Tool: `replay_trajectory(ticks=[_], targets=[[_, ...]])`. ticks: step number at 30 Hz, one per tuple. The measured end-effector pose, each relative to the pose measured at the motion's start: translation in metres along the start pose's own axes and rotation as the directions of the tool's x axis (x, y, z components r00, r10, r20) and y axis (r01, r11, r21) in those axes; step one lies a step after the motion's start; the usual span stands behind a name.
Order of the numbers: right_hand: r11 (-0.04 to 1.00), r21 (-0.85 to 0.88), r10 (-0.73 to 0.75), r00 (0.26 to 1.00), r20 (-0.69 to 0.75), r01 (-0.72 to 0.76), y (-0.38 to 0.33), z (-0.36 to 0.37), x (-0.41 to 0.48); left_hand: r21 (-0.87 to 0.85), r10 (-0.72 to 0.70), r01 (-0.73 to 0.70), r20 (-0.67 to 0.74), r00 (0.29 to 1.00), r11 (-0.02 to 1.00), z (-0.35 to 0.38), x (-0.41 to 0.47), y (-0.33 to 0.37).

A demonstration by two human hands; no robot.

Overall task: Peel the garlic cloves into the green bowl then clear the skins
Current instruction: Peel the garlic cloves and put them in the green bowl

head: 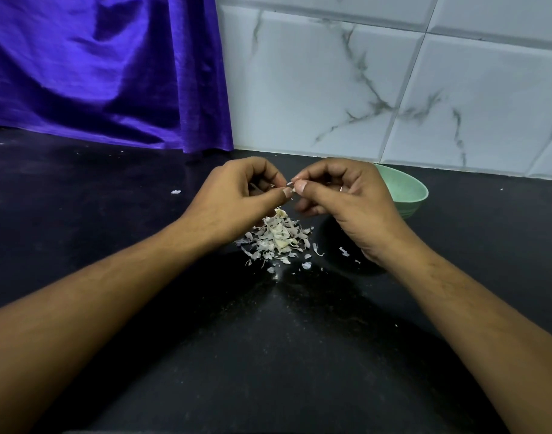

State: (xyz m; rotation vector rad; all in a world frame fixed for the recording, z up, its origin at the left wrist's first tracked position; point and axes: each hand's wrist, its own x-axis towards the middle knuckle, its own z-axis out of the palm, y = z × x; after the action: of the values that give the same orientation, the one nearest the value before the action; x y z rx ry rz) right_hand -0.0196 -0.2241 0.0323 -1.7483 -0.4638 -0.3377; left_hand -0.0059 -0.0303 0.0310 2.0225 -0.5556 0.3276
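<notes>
This is looking like a home kitchen. A dark speckled stone counter (111, 189) is running up to a wall, and white tiles (315, 89) with grey marble veins are covering that wall. A shiny purple cloth (96, 73) is hanging down to the counter at the left. A green bowl (406, 186) is standing near the tiles. The left hand (237, 195) and the right hand (340, 195) are pinching a garlic clove (292, 184) above a pile of garlic skins (278, 236).
</notes>
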Motion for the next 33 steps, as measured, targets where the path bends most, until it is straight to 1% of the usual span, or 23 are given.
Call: replay_trajectory(ticks=[3, 6, 10, 13, 23, 27, 33], targets=[[1.0, 0.007, 0.005, 1.0, 0.002, -0.005, 0.0004, -0.0007, 0.0008, 0.003, 0.014, -0.014, 0.016, 1.0, 1.0, 0.0004, -0.0004, -0.0014], [1.0, -0.006, 0.009, 1.0, 0.007, -0.009, 0.0027, -0.0012, 0.0019, 0.039, 0.02, -0.02, -0.004, 1.0, 0.999, 0.0, -0.0002, -0.0014], [0.998, -0.062, -0.009, 1.0, 0.007, 0.009, 0.0047, -0.0033, 0.0034, 0.094, 0.049, -0.047, -0.014, 0.999, 0.994, 0.0008, 0.0002, -0.0031], [0.996, -0.09, -0.02, 1.0, 0.013, 0.021, 0.006, -0.0038, 0.0033, 0.102, 0.042, -0.04, -0.021, 0.999, 0.994, 0.0015, 0.0, -0.0027], [0.999, 0.011, 0.035, 0.998, 0.051, -0.036, 0.0036, -0.0003, 0.0006, 0.045, 0.037, -0.036, -0.026, 0.999, 0.998, 0.0028, 0.0016, -0.0049], [0.999, 0.005, 0.037, 0.998, 0.042, -0.037, 0.0042, 0.0015, 0.0001, 0.019, 0.031, -0.03, -0.02, 0.999, 0.999, 0.0048, -0.0002, -0.0018], [0.998, 0.003, 0.06, 0.996, 0.066, -0.06, 0.0029, 0.0001, -0.0013, 0.04, 0.05, -0.049, -0.018, 0.999, 0.998, 0.0031, -0.0014, 0.0018]])
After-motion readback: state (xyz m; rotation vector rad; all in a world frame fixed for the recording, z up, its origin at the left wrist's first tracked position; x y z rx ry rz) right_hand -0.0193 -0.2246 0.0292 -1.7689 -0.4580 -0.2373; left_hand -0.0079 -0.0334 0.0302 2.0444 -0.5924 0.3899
